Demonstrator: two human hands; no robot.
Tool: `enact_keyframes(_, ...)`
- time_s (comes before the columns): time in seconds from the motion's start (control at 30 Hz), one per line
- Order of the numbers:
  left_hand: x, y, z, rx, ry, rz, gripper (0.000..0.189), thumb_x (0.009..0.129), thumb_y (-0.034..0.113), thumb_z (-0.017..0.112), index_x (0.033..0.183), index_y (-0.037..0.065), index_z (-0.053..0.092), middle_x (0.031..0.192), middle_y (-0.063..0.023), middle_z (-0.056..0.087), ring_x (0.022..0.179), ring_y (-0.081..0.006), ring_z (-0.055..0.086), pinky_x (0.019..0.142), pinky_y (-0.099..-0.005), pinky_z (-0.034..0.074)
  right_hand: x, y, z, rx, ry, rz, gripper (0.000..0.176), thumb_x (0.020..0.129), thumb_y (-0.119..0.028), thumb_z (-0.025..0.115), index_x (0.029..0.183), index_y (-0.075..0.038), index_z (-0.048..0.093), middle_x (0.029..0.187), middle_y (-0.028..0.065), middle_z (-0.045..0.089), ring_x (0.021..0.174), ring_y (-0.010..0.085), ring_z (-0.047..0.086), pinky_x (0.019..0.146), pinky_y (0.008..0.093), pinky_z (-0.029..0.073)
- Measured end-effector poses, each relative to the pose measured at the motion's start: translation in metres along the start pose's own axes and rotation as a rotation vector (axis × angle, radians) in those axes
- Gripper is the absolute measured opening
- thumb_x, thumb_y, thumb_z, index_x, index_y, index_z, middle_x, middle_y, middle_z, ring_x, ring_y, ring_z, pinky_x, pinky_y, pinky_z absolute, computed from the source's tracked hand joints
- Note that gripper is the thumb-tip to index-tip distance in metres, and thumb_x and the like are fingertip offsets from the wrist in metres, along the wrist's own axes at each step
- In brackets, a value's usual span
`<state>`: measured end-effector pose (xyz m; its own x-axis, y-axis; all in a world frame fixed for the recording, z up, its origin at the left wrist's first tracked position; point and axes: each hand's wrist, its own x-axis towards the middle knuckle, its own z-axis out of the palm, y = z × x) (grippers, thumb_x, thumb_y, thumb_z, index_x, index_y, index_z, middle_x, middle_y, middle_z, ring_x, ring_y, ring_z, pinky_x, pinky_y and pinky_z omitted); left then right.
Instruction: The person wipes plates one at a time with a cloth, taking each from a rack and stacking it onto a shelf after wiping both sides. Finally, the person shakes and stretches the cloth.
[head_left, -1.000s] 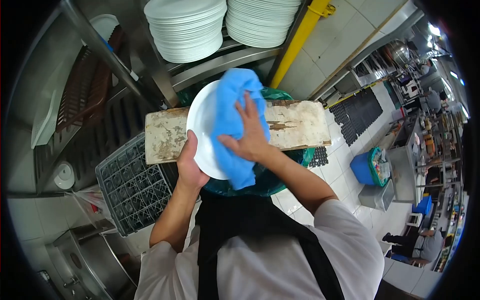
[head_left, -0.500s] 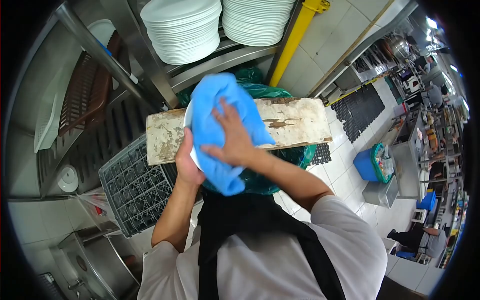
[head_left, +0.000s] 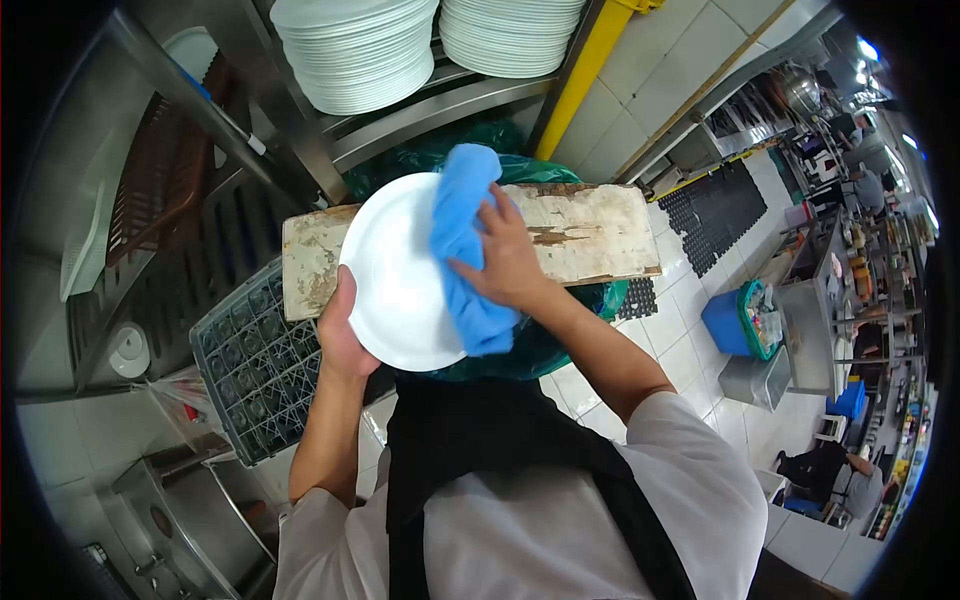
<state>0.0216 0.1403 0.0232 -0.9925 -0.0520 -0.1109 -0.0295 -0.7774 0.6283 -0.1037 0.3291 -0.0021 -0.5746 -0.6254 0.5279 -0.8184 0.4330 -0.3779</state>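
Observation:
A white plate is tilted up in front of me, above a worn wooden board. My left hand grips its lower left rim, thumb on the face. A blue cloth lies bunched along the plate's right edge. My right hand holds that cloth, with the fingers bent over it and the thumb pointing left. Part of the right rim is hidden behind the cloth.
Two stacks of white plates stand on a metal shelf ahead. A grey glass rack sits at lower left. Green plastic shows around the board. On the right are a blue bin and a distant person.
The cloth, which covered most of the plate, has moved with my right hand to the plate's right side. The white face of the plate now shows. My left hand keeps its hold.

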Motion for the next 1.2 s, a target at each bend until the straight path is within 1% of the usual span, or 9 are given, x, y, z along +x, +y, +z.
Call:
enact_keyframes(0.27, 0.005, -0.009, -0.012, -0.031, 0.051, -0.105, 0.055, 0.096, 0.037, 0.038, 0.137, 0.0, 0.033, 0.131, -0.0155, 0.047, 0.119, -0.0282, 0.049, 0.101, -0.0404, 0.039, -0.009, -0.032, 0.024, 0.096, -0.214, -0.236, 0.063, 0.071, -0.039, 0.069, 0.117, 0.001, 0.056, 0.132, 0.0164, 0.045, 0.13, 0.0407, 0.029, 0.106, 0.0559, 0.02)
enact_keyframes(0.4, 0.0, -0.005, -0.008, -0.085, 0.023, 0.037, 0.057, 0.097, 0.035, 0.038, 0.139, -0.002, 0.027, 0.136, -0.0173, 0.042, 0.123, -0.0304, 0.045, 0.103, -0.0416, 0.036, -0.018, -0.014, 0.014, -0.128, 0.007, 0.121, 0.05, 0.076, -0.031, 0.066, 0.114, 0.001, 0.056, 0.133, 0.0175, 0.044, 0.125, 0.0382, 0.038, 0.104, 0.0526, 0.027)
enact_keyframes(0.53, 0.0, 0.001, -0.013, -0.076, -0.003, 0.124, 0.058, 0.096, 0.036, 0.037, 0.139, -0.002, 0.026, 0.138, -0.0177, 0.04, 0.124, -0.031, 0.044, 0.104, -0.0421, 0.035, -0.056, -0.005, 0.028, 0.609, 0.021, 0.698, 0.025, 0.086, -0.014, 0.055, 0.106, 0.002, 0.058, 0.111, 0.0173, 0.059, 0.095, 0.032, 0.06, 0.082, 0.0345, 0.048)
enact_keyframes(0.67, -0.002, 0.012, -0.019, -0.088, 0.051, 0.227, 0.061, 0.095, 0.036, 0.039, 0.139, -0.003, 0.025, 0.138, -0.0199, 0.038, 0.124, -0.0335, 0.043, 0.103, -0.0442, 0.036, -0.111, 0.0, 0.039, 1.484, 0.172, 1.113, 0.032, 0.088, -0.015, 0.052, 0.116, -0.002, 0.053, 0.102, 0.0085, 0.062, 0.092, 0.0188, 0.06, 0.084, 0.0328, 0.048)
enact_keyframes(0.73, -0.007, 0.017, -0.026, -0.096, 0.086, 0.286, 0.064, 0.094, 0.037, 0.041, 0.139, -0.004, 0.024, 0.138, -0.021, 0.038, 0.123, -0.0346, 0.043, 0.102, -0.0451, 0.037, -0.123, 0.013, 0.025, 1.698, 0.118, 1.246, 0.041, 0.085, -0.022, 0.056, 0.119, -0.001, 0.051, 0.102, 0.0124, 0.062, 0.092, 0.0229, 0.061, 0.087, 0.0364, 0.049)
enact_keyframes(0.9, -0.013, 0.009, -0.079, -0.053, -0.111, 0.107, 0.071, 0.086, 0.038, 0.053, 0.136, -0.007, 0.03, 0.133, -0.0235, 0.043, 0.12, -0.037, 0.046, 0.1, -0.0462, 0.039, -0.106, 0.035, -0.002, 2.073, 0.243, 1.082, 0.045, 0.084, -0.028, 0.056, 0.12, -0.001, 0.051, 0.11, 0.0166, 0.061, 0.097, 0.0277, 0.061, 0.089, 0.0383, 0.049)
enact_keyframes(1.07, 0.001, -0.001, -0.026, 0.497, 0.017, -0.047, 0.074, 0.076, 0.018, 0.07, 0.136, -0.004, 0.033, 0.127, -0.0161, 0.05, 0.114, -0.025, 0.051, 0.097, -0.0365, 0.041, -0.03, -0.019, 0.013, 1.331, -0.129, 0.786, 0.041, 0.087, -0.024, 0.053, 0.12, -0.001, 0.052, 0.11, 0.0154, 0.061, 0.094, 0.0249, 0.061, 0.088, 0.036, 0.048)
enact_keyframes(1.1, 0.001, -0.004, -0.009, 0.604, 0.098, 0.015, 0.078, 0.072, 0.011, 0.075, 0.137, -0.002, 0.034, 0.127, -0.0126, 0.05, 0.115, -0.0194, 0.049, 0.097, -0.0328, 0.039, -0.028, -0.028, 0.018, 1.071, -0.227, 0.711, 0.04, 0.087, -0.023, 0.053, 0.12, -0.001, 0.052, 0.11, 0.0151, 0.061, 0.093, 0.0243, 0.061, 0.088, 0.0355, 0.048)
enact_keyframes(1.2, 0.003, -0.032, 0.011, 0.535, 0.049, 0.495, 0.084, 0.078, 0.032, 0.072, 0.14, -0.002, 0.026, 0.132, -0.0195, 0.046, 0.126, -0.0287, 0.041, 0.1, -0.0371, 0.037, -0.037, -0.051, 0.028, 0.559, -0.5, 0.628, 0.037, 0.088, -0.021, 0.052, 0.119, -0.001, 0.053, 0.11, 0.0144, 0.06, 0.091, 0.0226, 0.061, 0.087, 0.0341, 0.048)
